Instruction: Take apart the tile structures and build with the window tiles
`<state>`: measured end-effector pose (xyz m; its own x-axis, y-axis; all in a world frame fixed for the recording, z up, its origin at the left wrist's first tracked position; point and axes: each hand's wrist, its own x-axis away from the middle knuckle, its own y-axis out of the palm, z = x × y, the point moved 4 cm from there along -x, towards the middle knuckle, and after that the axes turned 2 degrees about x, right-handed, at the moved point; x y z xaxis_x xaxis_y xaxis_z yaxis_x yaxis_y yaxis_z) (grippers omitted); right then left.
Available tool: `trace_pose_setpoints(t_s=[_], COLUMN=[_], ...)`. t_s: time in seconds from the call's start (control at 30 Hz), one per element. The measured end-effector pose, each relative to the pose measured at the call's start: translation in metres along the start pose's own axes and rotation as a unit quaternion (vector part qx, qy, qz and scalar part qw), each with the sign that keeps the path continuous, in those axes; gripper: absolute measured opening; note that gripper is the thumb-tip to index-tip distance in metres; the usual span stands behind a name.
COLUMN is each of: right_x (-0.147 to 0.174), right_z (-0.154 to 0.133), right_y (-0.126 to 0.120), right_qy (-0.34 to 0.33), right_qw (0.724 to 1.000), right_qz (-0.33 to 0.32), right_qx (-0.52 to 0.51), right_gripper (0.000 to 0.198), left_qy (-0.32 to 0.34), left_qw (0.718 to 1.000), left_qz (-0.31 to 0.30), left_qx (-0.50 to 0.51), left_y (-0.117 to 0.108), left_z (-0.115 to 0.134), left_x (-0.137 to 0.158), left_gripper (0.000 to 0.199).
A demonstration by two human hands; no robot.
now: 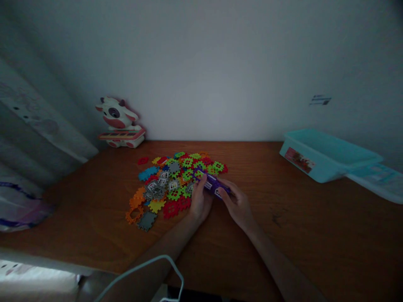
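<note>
Both hands grip a purple piece with white window grids (213,184), made of interlocking toy tiles, at the right edge of a pile. My left hand (200,200) is closed on its left end, thumb on top. On the right end, the thumb and fingers of my right hand (236,204) are closed. How many tiles make up the purple piece I cannot tell. Beside my left hand spreads a heap of notched plastic tiles (174,194) in green, grey, red, orange, yellow and blue. A grey tile (147,220) and an orange frame tile (134,214) lie at its near left.
A cow-shaped toy keyboard (122,135) stands at the back left by the wall. To the right sits a turquoise plastic bin (317,167), its lid (378,180) beside it. A plastic bag (22,207) lies at the left edge. A pale cable (147,261) loops across the front.
</note>
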<state>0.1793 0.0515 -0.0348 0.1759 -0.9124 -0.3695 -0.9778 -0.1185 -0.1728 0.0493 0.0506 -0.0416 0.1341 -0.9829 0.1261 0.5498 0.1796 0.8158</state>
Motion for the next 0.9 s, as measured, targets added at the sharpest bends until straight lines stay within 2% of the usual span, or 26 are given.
trace_pose_setpoints(t_s=[0.07, 0.17, 0.23, 0.33, 0.53, 0.9], right_x=[-0.003, -0.007, -0.008, -0.008, -0.007, -0.007], right_z=[-0.004, -0.011, -0.015, -0.018, -0.023, -0.023], right_y=[-0.007, -0.018, -0.024, -0.028, -0.027, -0.029], right_qy=[0.015, 0.024, 0.02, -0.012, -0.065, -0.04], right_qw=[0.999, 0.995, 0.994, 0.996, 0.997, 0.998], right_qz=[0.007, 0.005, -0.004, -0.009, -0.004, -0.038], right_qx=[-0.052, -0.098, -0.104, -0.093, -0.045, -0.043], right_gripper=[0.031, 0.031, 0.031, 0.027, 0.024, 0.025], left_qy=[-0.028, -0.026, -0.024, -0.049, -0.046, -0.033], left_qw=[0.999, 0.997, 0.994, 0.989, 0.991, 0.988], left_qz=[-0.035, -0.075, -0.098, -0.122, -0.102, -0.115], left_qx=[0.003, -0.024, -0.051, -0.067, -0.071, -0.094], left_y=[0.004, 0.006, 0.006, 0.006, 0.005, 0.002], left_z=[0.005, 0.013, 0.016, 0.014, 0.012, 0.014], left_x=[0.004, 0.007, 0.007, 0.008, 0.006, 0.004], left_gripper=[0.029, 0.036, 0.042, 0.039, 0.039, 0.05])
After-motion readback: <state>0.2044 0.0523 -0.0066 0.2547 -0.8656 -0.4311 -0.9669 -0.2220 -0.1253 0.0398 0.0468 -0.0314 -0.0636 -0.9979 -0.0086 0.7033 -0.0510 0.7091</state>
